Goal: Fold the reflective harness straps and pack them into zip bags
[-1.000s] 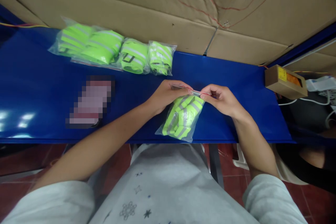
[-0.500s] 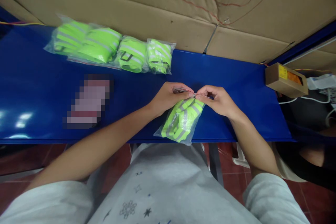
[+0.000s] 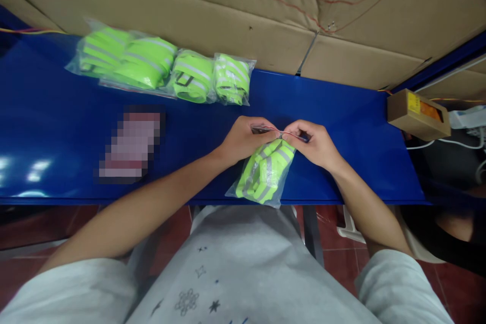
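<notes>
Both forearms reached forward from the body and angled inward, so that the two hands met near the middle of the blue worktop (image 3: 56,126). The left hand (image 3: 245,136) lay knuckles up with its fingers curled down, pinching the top edge of a clear bag (image 3: 266,174). The right hand (image 3: 315,144) mirrored it from the other side, wrist bent slightly inward, with thumb and fingers closed on the same sealing edge. The fingertips of the two hands were almost touching over the mouth of the bag. The bag held folded neon-yellow bands with grey reflective stripes. It hung and lay slanted from the hands toward the person, with its lower end at the near edge of the worktop, just above the lap. Well apart, at the far left of the worktop, a row of filled bags (image 3: 163,66) of the same kind lay side by side against a cardboard wall (image 3: 190,20). A small cardboard box (image 3: 415,114) sat at the worktop's far right corner. A blurred-out item (image 3: 131,144) rested left of the left forearm.
</notes>
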Action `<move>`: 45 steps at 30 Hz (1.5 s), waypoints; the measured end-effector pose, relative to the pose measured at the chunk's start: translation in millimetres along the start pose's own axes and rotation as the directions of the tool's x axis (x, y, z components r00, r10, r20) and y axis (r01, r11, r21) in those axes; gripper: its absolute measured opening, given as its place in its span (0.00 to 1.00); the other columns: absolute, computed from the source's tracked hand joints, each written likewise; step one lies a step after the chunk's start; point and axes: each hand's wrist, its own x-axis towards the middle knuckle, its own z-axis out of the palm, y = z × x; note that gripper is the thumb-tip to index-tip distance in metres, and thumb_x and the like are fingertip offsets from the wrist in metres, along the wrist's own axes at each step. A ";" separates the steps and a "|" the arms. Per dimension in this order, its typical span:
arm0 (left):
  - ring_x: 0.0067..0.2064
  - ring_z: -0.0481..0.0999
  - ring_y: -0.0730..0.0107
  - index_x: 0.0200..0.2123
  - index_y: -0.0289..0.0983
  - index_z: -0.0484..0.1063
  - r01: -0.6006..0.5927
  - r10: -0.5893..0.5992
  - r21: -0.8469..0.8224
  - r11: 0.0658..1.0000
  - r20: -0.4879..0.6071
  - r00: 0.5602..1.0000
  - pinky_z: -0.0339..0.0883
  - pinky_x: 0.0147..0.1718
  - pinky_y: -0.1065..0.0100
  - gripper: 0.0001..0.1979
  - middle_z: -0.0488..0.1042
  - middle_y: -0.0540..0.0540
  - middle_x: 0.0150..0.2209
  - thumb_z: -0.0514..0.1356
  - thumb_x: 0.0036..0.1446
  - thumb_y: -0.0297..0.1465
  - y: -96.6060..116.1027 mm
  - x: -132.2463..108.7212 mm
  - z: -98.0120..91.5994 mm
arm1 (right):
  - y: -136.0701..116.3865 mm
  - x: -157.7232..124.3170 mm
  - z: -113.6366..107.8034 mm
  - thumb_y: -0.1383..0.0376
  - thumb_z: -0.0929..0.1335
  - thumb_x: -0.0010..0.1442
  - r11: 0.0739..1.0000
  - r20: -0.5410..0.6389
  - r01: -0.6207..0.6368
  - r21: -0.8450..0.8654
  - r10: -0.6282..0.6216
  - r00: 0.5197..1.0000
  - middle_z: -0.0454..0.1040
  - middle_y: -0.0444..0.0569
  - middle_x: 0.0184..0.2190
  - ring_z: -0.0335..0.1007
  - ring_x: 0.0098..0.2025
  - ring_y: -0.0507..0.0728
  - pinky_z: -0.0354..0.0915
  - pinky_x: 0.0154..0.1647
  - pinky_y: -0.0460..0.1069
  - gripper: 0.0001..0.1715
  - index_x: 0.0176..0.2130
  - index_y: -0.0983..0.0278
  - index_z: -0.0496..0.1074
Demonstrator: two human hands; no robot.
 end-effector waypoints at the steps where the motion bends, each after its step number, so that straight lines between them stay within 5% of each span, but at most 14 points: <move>1: 0.35 0.79 0.67 0.33 0.36 0.83 -0.017 0.017 0.016 1.000 0.000 1.000 0.68 0.35 0.69 0.10 0.83 0.46 0.33 0.71 0.54 0.38 -0.3 -0.5 0.8 | 0.4 -0.3 0.9 0.55 0.71 0.65 1.000 0.003 0.005 0.007 -0.005 1.000 0.75 0.45 0.31 0.67 0.33 0.53 0.61 0.34 0.49 0.12 0.38 0.61 0.77; 6: 0.39 0.81 0.64 0.36 0.35 0.84 0.002 -0.003 0.013 1.000 0.057 0.998 0.70 0.39 0.69 0.13 0.84 0.45 0.36 0.71 0.54 0.40 -0.8 2.7 -2.5 | 1.8 -1.0 4.6 0.59 0.71 0.66 1.000 -0.019 0.013 -0.026 -0.013 1.000 0.72 0.44 0.29 0.65 0.31 0.51 0.60 0.33 0.48 0.09 0.38 0.62 0.77; 11: 0.49 0.81 0.60 0.49 0.37 0.84 0.064 -0.086 0.080 0.995 0.314 0.946 0.71 0.50 0.66 0.21 0.84 0.44 0.47 0.66 0.60 0.45 15.1 13.5 -32.3 | -1.5 1.4 -5.4 0.53 0.72 0.64 0.998 0.004 -0.036 0.057 0.036 0.999 0.76 0.46 0.31 0.68 0.32 0.53 0.62 0.34 0.48 0.14 0.39 0.62 0.79; 15: 0.45 0.81 0.63 0.55 0.40 0.81 -0.112 -0.024 0.320 0.941 0.392 0.920 0.71 0.47 0.68 0.23 0.84 0.48 0.46 0.58 0.67 0.46 21.7 19.5 -55.4 | -5.2 1.3 -22.0 0.50 0.73 0.63 0.987 0.088 -0.094 0.131 0.082 0.993 0.81 0.47 0.36 0.72 0.35 0.54 0.65 0.37 0.49 0.17 0.43 0.60 0.80; 20: 0.34 0.76 0.69 0.45 0.34 0.83 -0.313 0.151 0.461 0.830 0.354 0.923 0.67 0.35 0.73 0.27 0.81 0.48 0.33 0.53 0.69 0.48 18.7 22.6 -61.5 | 2.2 0.9 -33.8 0.48 0.74 0.61 0.980 0.157 -0.160 0.121 0.140 0.978 0.81 0.48 0.38 0.73 0.37 0.55 0.66 0.39 0.50 0.21 0.44 0.60 0.80; 24: 0.32 0.75 0.71 0.46 0.35 0.83 -0.293 0.173 0.380 0.877 0.319 0.932 0.66 0.32 0.74 0.25 0.81 0.47 0.32 0.55 0.68 0.48 19.1 23.8 -59.8 | 9.8 1.1 -33.9 0.45 0.74 0.60 0.985 0.058 -0.164 0.051 0.162 0.985 0.78 0.47 0.31 0.68 0.31 0.53 0.62 0.34 0.49 0.22 0.37 0.62 0.79; 30: 0.35 0.78 0.69 0.42 0.36 0.85 -0.076 0.053 0.112 0.991 0.201 0.978 0.67 0.34 0.71 0.18 0.84 0.43 0.38 0.66 0.60 0.45 9.2 24.7 -47.2 | 3.0 -1.7 -31.1 0.48 0.73 0.63 0.995 0.023 -0.101 0.009 0.100 0.995 0.78 0.46 0.32 0.69 0.33 0.53 0.63 0.35 0.49 0.18 0.37 0.61 0.78; 39: 0.28 0.70 0.76 0.36 0.33 0.83 -0.188 0.184 0.034 0.982 0.104 0.977 0.57 0.27 0.73 0.18 0.79 0.47 0.28 0.70 0.56 0.45 -7.3 19.8 -26.1 | 14.7 2.2 -13.3 0.49 0.73 0.63 0.993 0.034 -0.095 0.070 0.093 0.995 0.75 0.45 0.31 0.68 0.33 0.52 0.61 0.35 0.48 0.17 0.39 0.60 0.77; 45: 0.34 0.76 0.72 0.39 0.34 0.83 0.085 -0.058 -0.134 0.987 0.193 0.979 0.65 0.35 0.71 0.18 0.81 0.45 0.33 0.72 0.52 0.43 -1.5 18.4 -25.0 | 7.8 0.0 -7.5 0.50 0.72 0.63 0.992 -0.020 -0.098 0.076 0.100 0.995 0.70 0.43 0.28 0.64 0.30 0.51 0.59 0.31 0.47 0.18 0.35 0.61 0.74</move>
